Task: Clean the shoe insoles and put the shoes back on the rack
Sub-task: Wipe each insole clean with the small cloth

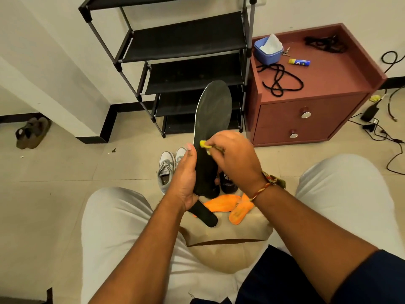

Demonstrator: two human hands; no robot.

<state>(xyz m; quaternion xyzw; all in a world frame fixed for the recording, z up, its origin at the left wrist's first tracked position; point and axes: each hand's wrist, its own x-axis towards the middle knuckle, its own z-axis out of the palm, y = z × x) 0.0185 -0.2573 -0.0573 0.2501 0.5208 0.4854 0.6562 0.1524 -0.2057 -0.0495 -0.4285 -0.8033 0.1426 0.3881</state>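
- Four black fabric shelves on the shoe rack (186, 38), with grey metal tubes and black plastic joints. It stands against the wall.
- Reddish-brown cabinet (311, 115) just right of the rack: two drawers, round metal knobs, raised lip round the top. Black laces (278, 80) and a blue tub (268, 51) holding white tissue lie on it.
- Person is seated in pale trousers, knees apart, both forearms stretched forward between them.
- Black insole (213, 110) is held upright, toe end up, in front of the rack's lower shelves. It is matte, flat and long, with a rounded toe and a thin pale rim on the left.
- Left hand (185, 178) clamps the insole's heel end from the left, fingers wrapped behind, thumb straight up along the edge.
- Right hand (234, 156) is knuckles up, fingers curled, pinching a yellow wipe (205, 144) against the insole's face about mid-length. Red-yellow thread band (266, 183) on the wrist.
- Grey sneakers (166, 170) sit laced and side by side on the tile floor below the hands. Black shoes (228, 183) are just right of them, mostly hidden.
- Orange insoles (221, 202), two, foam-looking, lie touching on the floor. Second black insole (206, 216) lies just left of them, partly under the left wrist.
- Wipe is small and crumpled; cloth or sponge, cannot tell.
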